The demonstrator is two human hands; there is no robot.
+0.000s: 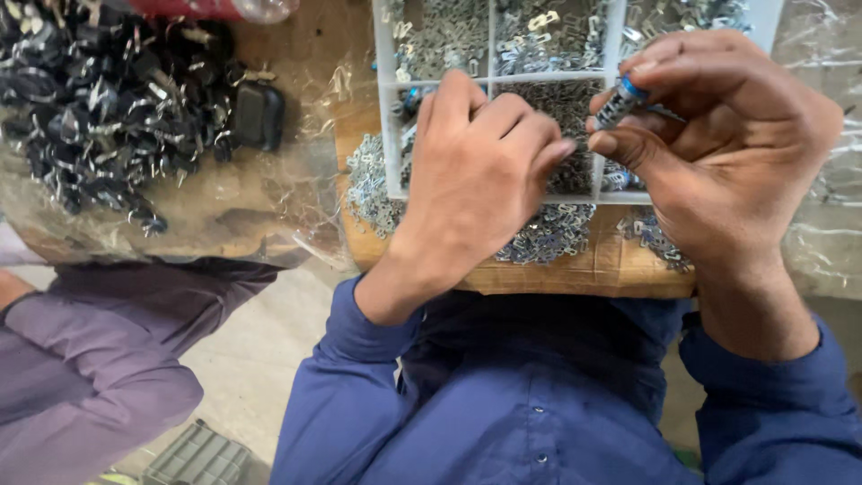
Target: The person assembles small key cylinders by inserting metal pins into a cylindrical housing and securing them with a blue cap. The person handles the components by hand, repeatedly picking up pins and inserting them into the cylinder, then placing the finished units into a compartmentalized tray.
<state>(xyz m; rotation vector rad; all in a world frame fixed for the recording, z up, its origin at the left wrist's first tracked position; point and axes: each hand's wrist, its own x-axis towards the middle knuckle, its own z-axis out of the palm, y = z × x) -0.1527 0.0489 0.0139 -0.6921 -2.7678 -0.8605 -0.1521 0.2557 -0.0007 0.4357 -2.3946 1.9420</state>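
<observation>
My left hand rests knuckles-up over the white compartment tray, fingers curled down into a middle compartment; what it touches is hidden. My right hand pinches a small cylindrical part with a blue end and a metal tip between thumb and fingers, just above the tray's right side. The tray's compartments hold several small grey metal pieces. More such pieces lie loose on the wooden board under the tray.
A clear plastic sheet with a heap of black and silver parts lies at the left. Another person's purple sleeve is at lower left. A grey plastic crate stands on the floor. Crumpled clear plastic lies at the right.
</observation>
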